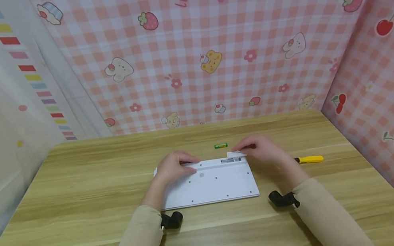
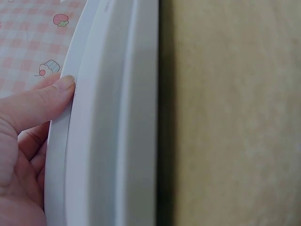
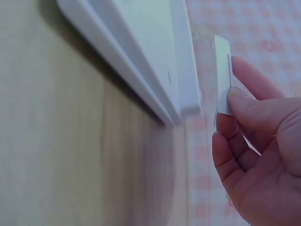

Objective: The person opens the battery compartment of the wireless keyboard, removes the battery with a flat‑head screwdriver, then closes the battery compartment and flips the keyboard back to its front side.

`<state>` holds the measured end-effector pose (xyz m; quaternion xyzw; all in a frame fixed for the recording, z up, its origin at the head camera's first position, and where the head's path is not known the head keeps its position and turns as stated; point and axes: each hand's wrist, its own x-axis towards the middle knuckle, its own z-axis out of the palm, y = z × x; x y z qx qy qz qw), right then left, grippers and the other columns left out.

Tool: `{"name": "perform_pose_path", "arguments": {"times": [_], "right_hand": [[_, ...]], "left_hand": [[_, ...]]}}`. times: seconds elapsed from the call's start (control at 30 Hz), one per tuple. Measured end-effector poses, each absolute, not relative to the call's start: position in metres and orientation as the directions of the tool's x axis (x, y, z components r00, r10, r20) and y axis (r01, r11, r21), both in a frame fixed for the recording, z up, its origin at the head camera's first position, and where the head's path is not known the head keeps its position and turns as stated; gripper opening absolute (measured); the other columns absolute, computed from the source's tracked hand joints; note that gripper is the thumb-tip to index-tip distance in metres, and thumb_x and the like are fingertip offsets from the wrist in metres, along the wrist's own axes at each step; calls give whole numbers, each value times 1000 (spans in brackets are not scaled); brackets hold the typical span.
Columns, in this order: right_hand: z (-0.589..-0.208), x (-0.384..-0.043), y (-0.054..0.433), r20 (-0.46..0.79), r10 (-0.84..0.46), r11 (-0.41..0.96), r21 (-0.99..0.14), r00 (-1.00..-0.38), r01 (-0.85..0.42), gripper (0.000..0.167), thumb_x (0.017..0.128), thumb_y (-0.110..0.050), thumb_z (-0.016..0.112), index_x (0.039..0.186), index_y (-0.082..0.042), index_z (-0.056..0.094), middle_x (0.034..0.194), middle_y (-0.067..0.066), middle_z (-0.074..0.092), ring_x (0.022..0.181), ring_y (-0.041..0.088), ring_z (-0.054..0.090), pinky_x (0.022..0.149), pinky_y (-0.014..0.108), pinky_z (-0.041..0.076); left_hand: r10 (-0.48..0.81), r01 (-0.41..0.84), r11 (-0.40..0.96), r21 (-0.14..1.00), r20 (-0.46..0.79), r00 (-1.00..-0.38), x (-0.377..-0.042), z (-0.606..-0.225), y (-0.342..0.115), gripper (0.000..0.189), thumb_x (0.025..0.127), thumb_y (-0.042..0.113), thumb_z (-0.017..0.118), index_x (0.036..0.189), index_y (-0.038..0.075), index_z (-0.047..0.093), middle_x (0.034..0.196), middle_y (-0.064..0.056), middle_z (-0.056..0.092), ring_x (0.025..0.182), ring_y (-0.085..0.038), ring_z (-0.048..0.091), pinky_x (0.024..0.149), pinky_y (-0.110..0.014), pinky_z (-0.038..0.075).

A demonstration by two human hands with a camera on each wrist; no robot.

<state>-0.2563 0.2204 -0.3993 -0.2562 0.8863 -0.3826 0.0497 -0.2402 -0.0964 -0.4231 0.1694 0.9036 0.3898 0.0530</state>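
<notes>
A white keyboard (image 1: 209, 188) lies face down on the table, its underside dotted with screws. My left hand (image 1: 172, 166) grips its far raised edge left of the middle; in the left wrist view the thumb (image 2: 42, 101) presses on that edge. Near the far right corner the battery compartment (image 1: 228, 160) is uncovered. Just above it my right hand (image 1: 261, 148) pinches a small white battery cover (image 3: 223, 77) between thumb and fingers. In the right wrist view the cover is apart from the keyboard's end. A green battery (image 1: 221, 146) lies behind the keyboard.
A screwdriver with a yellow handle (image 1: 311, 159) lies to the right, beyond my right forearm. The wooden table (image 1: 82, 199) meets a pink checked cloth (image 1: 187, 96) at its back edge, and more cloth hangs at both sides.
</notes>
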Motion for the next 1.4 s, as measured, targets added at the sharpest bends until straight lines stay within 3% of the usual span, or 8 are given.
{"name": "perform_pose_path", "arguments": {"times": [0.37, 0.97, 1.4], "right_hand": [[-405, -255, 203, 105, -529, 582, -677, -842, -450, 25, 91, 6, 65, 101, -12, 79, 103, 3, 72, 99, 22, 65, 86, 39, 53], [-400, -252, 196, -29, -465, 666, -670, -885, -328, 25, 95, 1, 62, 103, -16, 79, 107, 2, 71, 100, 20, 62, 87, 39, 52], [-404, -253, 196, 45, -515, 639, -645, -856, -418, 27, 92, 5, 63, 100, -15, 80, 101, 0, 67, 93, 19, 59, 84, 38, 49]], "left_hand": [[343, 259, 644, 720, 31, -939, -239, -423, -96, 25, 80, 14, 83, 104, 21, 80, 108, 4, 71, 104, -18, 63, 96, -40, 47], [334, 249, 646, 722, 27, -942, -238, -423, -96, 26, 79, 13, 84, 104, 22, 79, 107, 5, 70, 102, -17, 63, 95, -39, 47], [326, 242, 649, 721, 23, -945, -238, -422, -95, 26, 79, 14, 84, 104, 23, 79, 107, 5, 70, 103, -17, 63, 95, -39, 47]]}}
